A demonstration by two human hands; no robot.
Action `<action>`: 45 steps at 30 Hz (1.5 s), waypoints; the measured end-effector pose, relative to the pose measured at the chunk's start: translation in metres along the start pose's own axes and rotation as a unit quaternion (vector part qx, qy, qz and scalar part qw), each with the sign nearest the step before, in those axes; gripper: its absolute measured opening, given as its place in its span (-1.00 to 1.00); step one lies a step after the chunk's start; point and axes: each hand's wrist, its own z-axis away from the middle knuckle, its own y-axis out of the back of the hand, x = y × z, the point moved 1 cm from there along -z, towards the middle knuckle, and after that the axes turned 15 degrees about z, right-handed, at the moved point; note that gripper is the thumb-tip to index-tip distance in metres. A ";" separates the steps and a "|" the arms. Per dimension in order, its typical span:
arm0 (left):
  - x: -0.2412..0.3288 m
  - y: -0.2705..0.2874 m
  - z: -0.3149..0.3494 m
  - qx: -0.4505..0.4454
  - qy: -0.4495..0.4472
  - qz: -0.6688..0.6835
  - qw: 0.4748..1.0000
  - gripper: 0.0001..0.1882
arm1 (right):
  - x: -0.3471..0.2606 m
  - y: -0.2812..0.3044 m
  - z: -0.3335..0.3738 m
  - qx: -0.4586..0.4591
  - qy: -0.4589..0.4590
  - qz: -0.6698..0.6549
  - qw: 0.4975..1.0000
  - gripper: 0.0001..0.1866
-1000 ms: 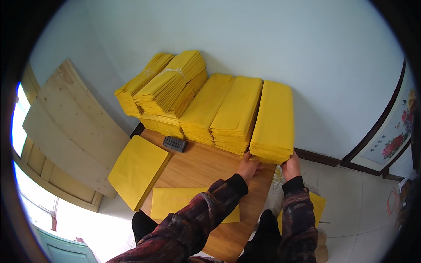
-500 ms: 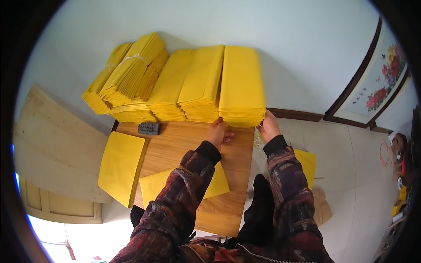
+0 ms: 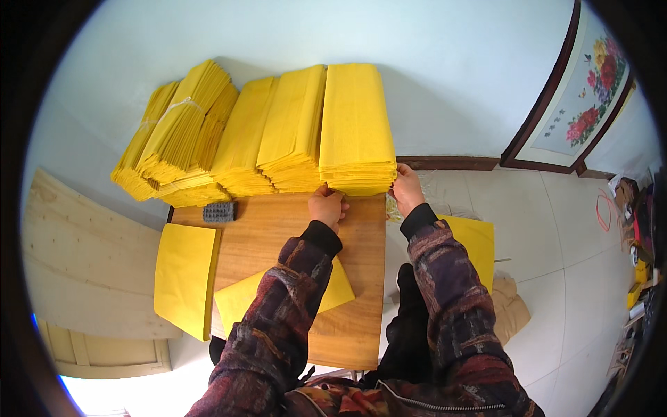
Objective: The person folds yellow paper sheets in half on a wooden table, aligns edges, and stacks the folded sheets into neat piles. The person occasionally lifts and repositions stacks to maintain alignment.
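Note:
The rightmost stack of yellow paper stands at the back of the wooden table, against the wall. It looks like many flat folded pieces, perhaps envelopes or bags. My left hand is closed at its near left corner, fingers curled by the bottom edge. At the near right corner, my right hand pinches the stack's side, with some fingertips hidden behind it. Directly left stands another yellow stack, and beyond it a third stack.
Tied yellow bundles lie piled at the back left. A dark grey knitted-looking block sits before them on the wooden table. Loose yellow sheets lie at the left edge and under my left forearm. A framed flower picture leans right.
My view has shifted slightly, so the stacks and hands appear farther left. Both hands remain at the near corners of the rightmost stack, with little visible movement relative to it.

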 end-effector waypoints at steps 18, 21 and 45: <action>0.015 0.013 0.007 -0.029 0.070 0.060 0.995 -0.68 | -0.031 0.000 -0.027 -0.178 0.050 -0.142 0.972 -0.48; 0.012 0.012 0.004 -0.038 0.069 0.071 0.994 -0.71 | -0.032 -0.002 -0.032 -0.164 0.074 -0.014 0.984 -0.47; -0.007 0.147 0.151 -0.018 -0.302 -0.567 0.767 -0.39 | 0.003 0.009 0.077 -0.131 0.026 -0.137 0.982 -0.71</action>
